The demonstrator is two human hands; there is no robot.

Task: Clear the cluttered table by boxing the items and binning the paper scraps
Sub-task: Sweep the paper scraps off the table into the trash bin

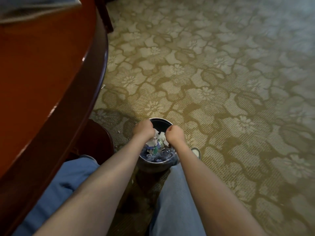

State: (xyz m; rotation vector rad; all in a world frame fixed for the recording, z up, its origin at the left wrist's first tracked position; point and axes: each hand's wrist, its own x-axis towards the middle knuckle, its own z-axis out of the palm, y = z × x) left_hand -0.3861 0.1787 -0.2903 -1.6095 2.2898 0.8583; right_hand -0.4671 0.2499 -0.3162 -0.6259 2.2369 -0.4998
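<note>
Though the left hand (144, 129) and right hand (175, 133) curl over the floor bin (161, 119), their hold unclear, the paper scraps (159, 139) inside look light and flimsy, best pinched in bunches.

We note a carpet (204, 74), olive with pale flowers, covering the floor. A dark wooden furniture leg (106, 16) stands on it at the top. A blurred grey item (34, 9) occupies the upper left corner; kind undetermined.

red-brown table (42, 74), olive floral carpet (204, 74)
</note>
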